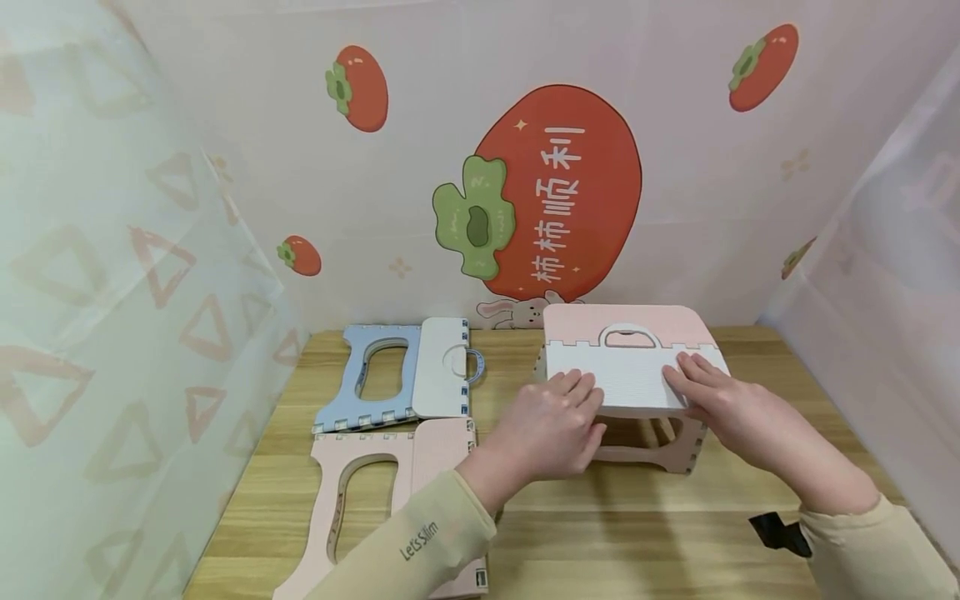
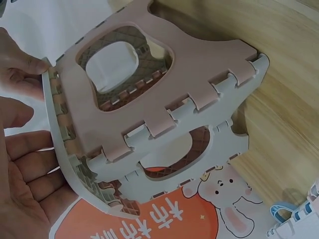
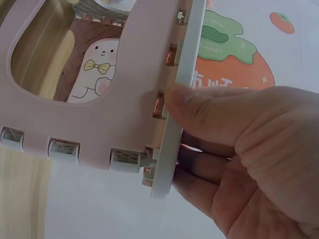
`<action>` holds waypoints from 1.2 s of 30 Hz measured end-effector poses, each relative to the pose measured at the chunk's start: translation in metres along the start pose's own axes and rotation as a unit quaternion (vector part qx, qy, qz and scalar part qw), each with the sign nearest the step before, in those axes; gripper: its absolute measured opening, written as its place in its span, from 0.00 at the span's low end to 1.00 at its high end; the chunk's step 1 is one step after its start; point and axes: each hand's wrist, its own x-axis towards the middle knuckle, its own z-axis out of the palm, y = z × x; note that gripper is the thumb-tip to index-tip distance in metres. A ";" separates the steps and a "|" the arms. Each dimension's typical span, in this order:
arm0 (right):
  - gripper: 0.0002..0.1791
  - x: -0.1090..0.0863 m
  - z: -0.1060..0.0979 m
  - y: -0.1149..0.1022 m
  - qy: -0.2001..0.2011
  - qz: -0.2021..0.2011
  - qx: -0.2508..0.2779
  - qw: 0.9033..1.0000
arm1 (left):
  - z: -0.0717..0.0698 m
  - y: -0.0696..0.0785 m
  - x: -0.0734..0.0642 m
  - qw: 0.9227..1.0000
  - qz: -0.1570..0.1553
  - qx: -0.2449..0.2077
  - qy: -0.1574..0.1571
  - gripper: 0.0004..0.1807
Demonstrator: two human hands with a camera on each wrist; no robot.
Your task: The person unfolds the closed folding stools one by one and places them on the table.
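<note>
An unfolded pink-and-white folding stool [image 1: 622, 375] stands on its legs, with a small carry handle on its top. On the seat's left front part rest the fingers of my left hand [image 1: 551, 425]; in the left wrist view its thumb [image 2: 17, 112] appears apart from the rim. At the seat's right front corner, my right hand [image 1: 727, 404] pinches the edge, fingers on top and thumb [image 3: 187, 102] against the rim. The stool's leg panel [image 3: 134, 74] with its oval opening shows below the seat.
To the left lie a folded blue-and-white stool [image 1: 442, 375] and a folded pink stool [image 1: 330, 475], partly hidden by my left forearm. The wooden table [image 1: 570, 542] is bounded by printed cloth walls [image 1: 405, 192]. A black strap [image 1: 780, 533] hangs by my right sleeve.
</note>
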 end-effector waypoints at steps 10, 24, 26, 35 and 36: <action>0.29 0.002 0.006 0.000 0.019 -0.011 -0.011 1.000 | -0.001 0.006 0.001 1.000 -0.010 -0.001 -0.020 0.26; 0.45 0.015 0.040 -0.034 0.158 0.035 -0.065 0.985 | 0.003 0.006 0.000 1.000 -0.006 0.012 0.001 0.27; 0.43 0.016 0.044 -0.036 0.179 0.039 -0.065 0.981 | 0.004 0.006 0.000 1.000 -0.004 0.014 0.006 0.27; 0.45 0.016 0.042 -0.035 0.147 0.089 -0.034 0.985 | 0.009 0.002 -0.008 0.997 -0.002 -0.017 0.080 0.20; 0.44 0.016 0.041 -0.035 0.141 0.093 -0.030 0.985 | 0.010 0.001 -0.009 0.996 0.000 -0.021 0.084 0.20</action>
